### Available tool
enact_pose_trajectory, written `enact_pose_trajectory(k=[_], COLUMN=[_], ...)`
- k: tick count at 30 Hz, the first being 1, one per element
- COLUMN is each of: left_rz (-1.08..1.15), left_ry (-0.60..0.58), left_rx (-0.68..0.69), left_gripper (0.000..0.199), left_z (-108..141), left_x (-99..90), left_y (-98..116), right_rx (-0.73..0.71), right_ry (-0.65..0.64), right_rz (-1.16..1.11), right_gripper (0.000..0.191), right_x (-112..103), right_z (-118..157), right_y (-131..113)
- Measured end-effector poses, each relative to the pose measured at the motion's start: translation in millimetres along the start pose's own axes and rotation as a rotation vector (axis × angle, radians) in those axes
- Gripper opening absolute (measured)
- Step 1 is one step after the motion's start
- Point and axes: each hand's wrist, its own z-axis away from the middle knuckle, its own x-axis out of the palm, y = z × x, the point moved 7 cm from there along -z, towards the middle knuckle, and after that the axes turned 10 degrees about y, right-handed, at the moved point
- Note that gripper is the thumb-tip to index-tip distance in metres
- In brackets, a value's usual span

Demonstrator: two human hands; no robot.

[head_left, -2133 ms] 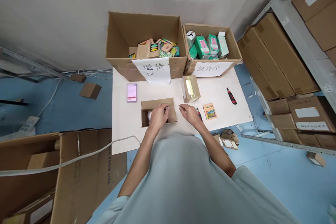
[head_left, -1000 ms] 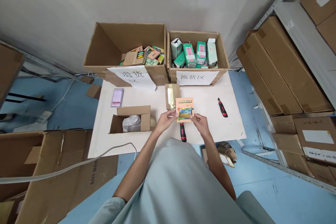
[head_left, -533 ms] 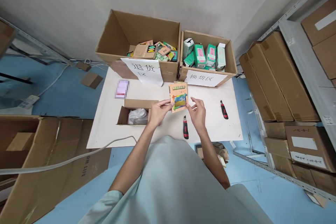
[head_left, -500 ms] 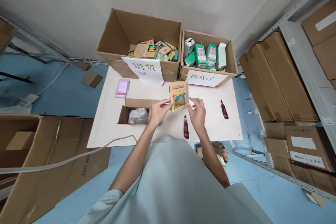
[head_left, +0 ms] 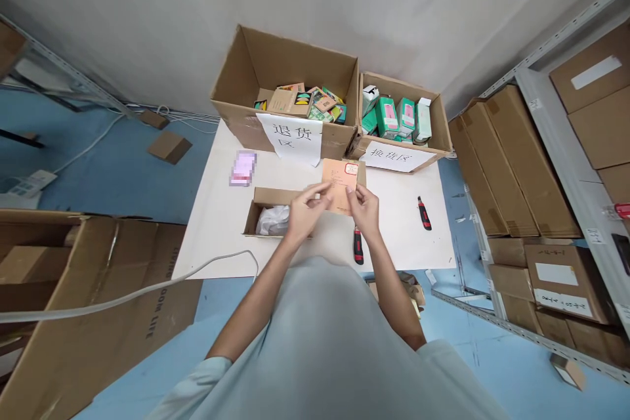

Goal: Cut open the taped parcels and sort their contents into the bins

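Observation:
A small orange booklet (head_left: 340,177) is held up over the table, its printed side with a red-edged label facing me. My right hand (head_left: 365,209) grips its lower right part, thumb on the face and fingers behind. At the left edge, my left hand (head_left: 306,213) has its thumb and index finger closed against the booklet. A strip of brown card shows behind the right side. Close below my left hand stands an open small carton (head_left: 250,215) with white wrapping (head_left: 273,219) inside. Under the booklet lies a red and black utility knife (head_left: 358,248).
Behind stand a large carton (head_left: 236,128) of small packs and a carton (head_left: 445,138) of green boxes, both with paper signs. Another utility knife (head_left: 424,214) lies right. A blurred pink item (head_left: 243,168) and a cable (head_left: 197,273) are left. Shelves (head_left: 536,118) stand right.
The booklet has turned over: its picture cover faced me before, and the orange printed side does now. My right hand has closed on it. The view has shifted slightly.

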Motion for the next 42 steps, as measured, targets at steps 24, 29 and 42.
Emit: enact_pose_trajectory(k=[24, 29, 42], left_rz=[0.016, -0.125, -0.009], left_ry=[0.124, -0.001, -0.078], left_rx=[-0.062, 0.039, -0.162], left_gripper=[0.049, 0.031, 0.088], left_z=[-19.9, -2.6, -38.6], left_x=[-68.4, -51.1, -119.3], left_y=[16.2, 11.5, -4.1], right_rx=[0.101, 0.125, 0.23], right_ry=[0.0, -0.033, -0.008], right_rz=[-0.111, -0.194, -0.237], right_gripper=[0.077, 0.072, 0.065], right_x=[54.6, 81.2, 72.7], right_z=[18.5, 37.6, 38.7], right_y=[0.5, 2.0, -13.4])
